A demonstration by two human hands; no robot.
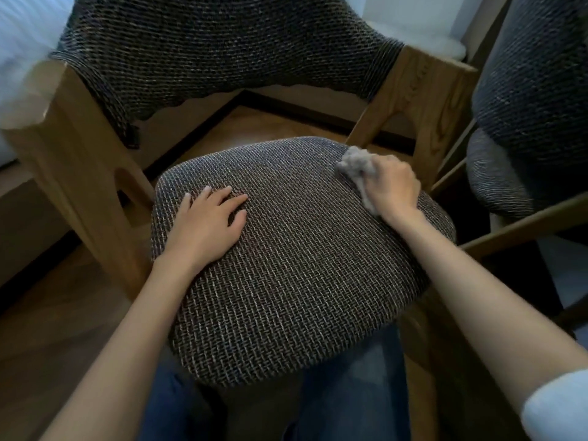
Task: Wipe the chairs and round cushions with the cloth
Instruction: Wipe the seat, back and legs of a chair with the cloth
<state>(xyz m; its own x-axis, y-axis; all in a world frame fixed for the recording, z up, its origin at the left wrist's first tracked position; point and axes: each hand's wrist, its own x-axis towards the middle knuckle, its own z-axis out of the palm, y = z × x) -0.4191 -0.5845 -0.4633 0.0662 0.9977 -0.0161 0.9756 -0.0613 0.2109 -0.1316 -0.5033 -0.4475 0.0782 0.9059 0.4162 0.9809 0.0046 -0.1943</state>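
White bedding (19,43) at far left, beyond the round cushion (302,265). Blurred.

Wood floor (47,329), brown, left of the cushion and lower.

Chair (73,173): pale oak-coloured frame, grain visible. One thick arm post stands left of the cushion, a second at its far right corner. Backrest (206,58) spans behind the cushion, with a floor gap between them. It is dark woven fabric with pale flecks, and its lower hem is wavy.

Left hand (210,218): palm down on the cushion's left part, near the left rim. Fingers (222,192) straight, slightly apart, holding nothing.

Cushion: centre of view, on the chair seat. Rounded outline, domed top, coarse basket-like weave of dark brown-grey with lighter threads. No visible stains or creases. Blue jeans (350,393) show under its near edge.

Cloth (356,167): light grey, fuzzy, crumpled into a wad. It lies on the cushion's far right part, close to the rim. One bunch sticks out ahead of the knuckles and a strip trails along the thumb side.

Right hand (394,189): on the cushion's right rim, fingers curled and clamped on the cloth, pressing it to the weave. Pale sleeve (556,409) at the elbow.

Second chair (534,90): right of the cushion, just beside it. Same weave, looks bluer, blurred. It carries its own round pad (496,183).
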